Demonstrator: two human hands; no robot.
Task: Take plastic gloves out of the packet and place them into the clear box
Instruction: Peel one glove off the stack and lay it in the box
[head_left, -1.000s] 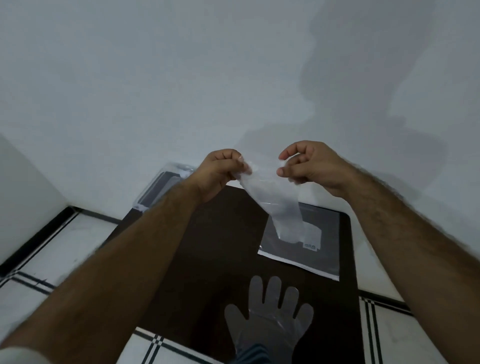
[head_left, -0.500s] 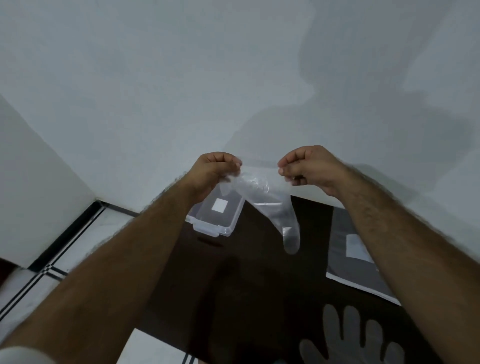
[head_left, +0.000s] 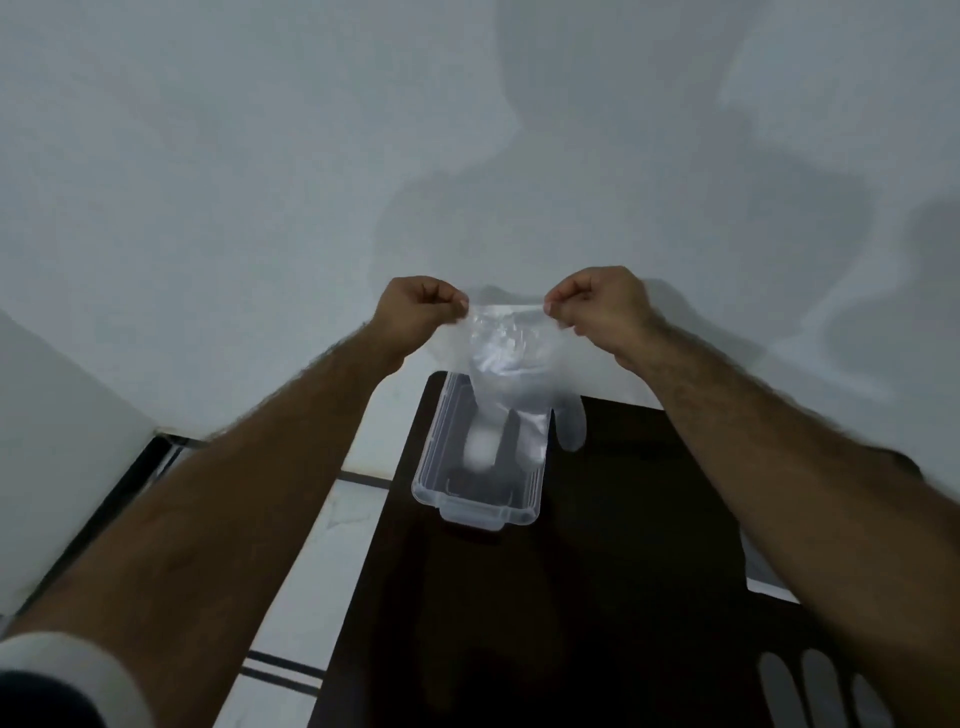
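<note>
A clear plastic glove (head_left: 511, 364) hangs stretched by its cuff between my two hands, fingers pointing down. My left hand (head_left: 418, 312) pinches the cuff's left corner and my right hand (head_left: 602, 306) pinches the right corner. The glove's fingers dangle over the open clear box (head_left: 475, 506), which stands on the dark table (head_left: 571, 597). One glove finger hangs just outside the box's right wall. A second clear glove (head_left: 826, 686) lies flat on the table at the lower right. The packet (head_left: 761, 577) shows only as a sliver behind my right forearm.
The dark table stands against a pale wall (head_left: 311, 156). White floor tiles with dark lines (head_left: 311, 545) lie to its left. My forearms cross the lower left and right of the view.
The view has swung left and both hands have carried the glove over the clear box. The cuff is now pulled wider between them, and the packet has slid out to the right edge.
</note>
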